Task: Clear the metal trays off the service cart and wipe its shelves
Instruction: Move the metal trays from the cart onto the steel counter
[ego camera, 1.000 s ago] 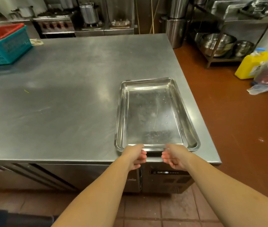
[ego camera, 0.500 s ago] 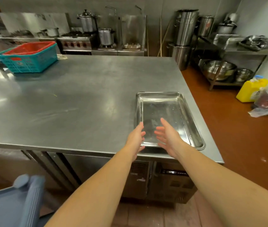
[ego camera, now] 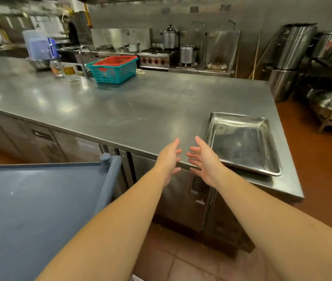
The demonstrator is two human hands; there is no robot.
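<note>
An empty metal tray (ego camera: 242, 142) lies flat on the steel counter (ego camera: 140, 110), near its front right corner. My left hand (ego camera: 168, 159) and my right hand (ego camera: 204, 159) hover side by side over the counter's front edge, just left of the tray, fingers straight, palms facing each other, holding nothing. The grey service cart's top shelf (ego camera: 35, 203) fills the lower left, bare, with its ribbed handle (ego camera: 108, 181) towards the counter.
A teal basket with a red one inside (ego camera: 113, 71) stands at the counter's back, beside a jar and a tap. Large steel pots (ego camera: 290, 57) and a shelf rack stand on the right. Stoves with pots line the far wall.
Both hands let go of the tray's near rim and drew back to the left, away from it. The view has swung left, bringing the cart's top shelf into sight.
</note>
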